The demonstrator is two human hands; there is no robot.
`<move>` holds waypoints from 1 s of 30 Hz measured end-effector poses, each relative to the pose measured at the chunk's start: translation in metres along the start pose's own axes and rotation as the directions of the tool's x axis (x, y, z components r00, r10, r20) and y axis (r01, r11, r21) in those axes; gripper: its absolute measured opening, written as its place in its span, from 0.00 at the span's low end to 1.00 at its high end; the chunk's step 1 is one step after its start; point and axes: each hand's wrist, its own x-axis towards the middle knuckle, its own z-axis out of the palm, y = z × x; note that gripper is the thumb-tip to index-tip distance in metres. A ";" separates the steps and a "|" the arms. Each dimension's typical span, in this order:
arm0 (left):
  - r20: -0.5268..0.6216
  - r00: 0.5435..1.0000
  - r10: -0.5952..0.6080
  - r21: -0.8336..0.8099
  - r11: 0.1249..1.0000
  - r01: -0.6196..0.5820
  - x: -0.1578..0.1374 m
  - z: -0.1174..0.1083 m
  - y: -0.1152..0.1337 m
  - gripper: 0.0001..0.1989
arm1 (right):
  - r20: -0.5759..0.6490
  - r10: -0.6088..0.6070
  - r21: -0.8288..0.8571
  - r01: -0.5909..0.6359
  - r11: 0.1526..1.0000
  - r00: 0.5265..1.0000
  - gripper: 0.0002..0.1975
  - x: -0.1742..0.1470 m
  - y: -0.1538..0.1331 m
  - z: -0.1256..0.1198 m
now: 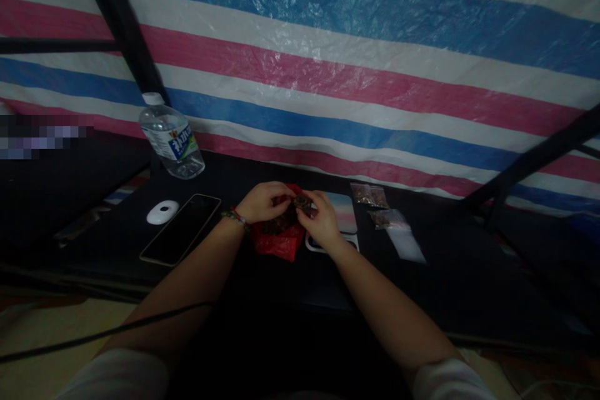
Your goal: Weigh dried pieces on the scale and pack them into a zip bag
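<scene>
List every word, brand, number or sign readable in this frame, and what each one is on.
"补水": large white characters on the blue part of the bottle label; this reading is likely, not certain, as the lettering is tilted and soft.
Smaller print on that label: too blurred to read.
Red bag, dark-screened phone, small clear bags: no readable text.

Across the far side I see a crinkled plastic sheet striped blue, white and pinkish red [328,62], glossy in dim light. A dark metal post [115,12] slants at left, a sloping black bar [529,156] at right. I have a flat black table [450,281] in front, another dark tabletop [94,162] farther left, and pale floor [51,325] near left.
</scene>
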 end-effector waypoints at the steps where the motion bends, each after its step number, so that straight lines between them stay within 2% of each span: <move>1: -0.010 1.000 0.004 0.005 1.000 -0.004 0.000 0.001 -0.001 0.10 | -0.002 0.009 0.008 -0.009 1.000 1.000 0.21 0.000 0.001 0.001; 7: -0.066 0.996 0.065 0.003 0.998 -0.065 0.000 0.002 0.000 0.07 | -0.003 0.043 0.052 -0.043 0.998 0.999 0.21 0.000 0.004 0.003; 12: -0.064 0.993 0.104 -0.018 0.994 -0.105 0.000 0.001 0.002 0.09 | -0.008 0.099 0.102 -0.097 0.990 0.995 0.19 0.000 -0.003 0.001; 19: -0.079 0.997 0.021 0.057 0.998 -0.017 -0.001 0.004 -0.003 0.15 | -0.009 0.176 0.261 -0.167 0.951 0.984 0.18 0.004 -0.014 -0.003; 26: -0.049 0.998 -0.036 0.101 0.994 0.040 0.000 0.008 -0.008 0.17 | -0.056 0.146 0.292 -0.123 0.948 0.988 0.18 0.009 -0.013 -0.013; 30: -0.028 0.998 -0.059 0.103 0.993 0.062 -0.001 0.008 -0.011 0.16 | -0.069 0.129 0.323 -0.100 0.941 0.989 0.18 0.007 -0.013 -0.011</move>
